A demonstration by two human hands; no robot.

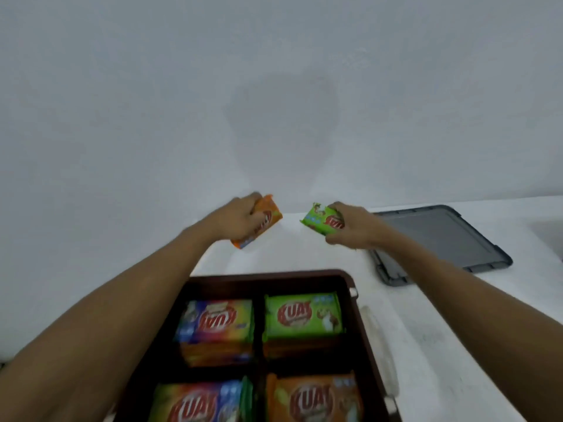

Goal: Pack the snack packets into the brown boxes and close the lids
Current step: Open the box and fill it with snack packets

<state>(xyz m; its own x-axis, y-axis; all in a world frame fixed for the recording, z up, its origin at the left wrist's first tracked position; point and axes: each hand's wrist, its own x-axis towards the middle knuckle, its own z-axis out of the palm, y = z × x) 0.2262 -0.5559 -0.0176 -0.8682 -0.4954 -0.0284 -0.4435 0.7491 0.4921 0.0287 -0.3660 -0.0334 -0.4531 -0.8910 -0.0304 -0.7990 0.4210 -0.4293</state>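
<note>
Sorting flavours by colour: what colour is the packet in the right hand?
The right hand holds a green packet; head view.

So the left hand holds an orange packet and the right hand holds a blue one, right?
Not quite. In the head view the left hand holds an orange packet, but the right hand holds a green packet, not a blue one.
</note>
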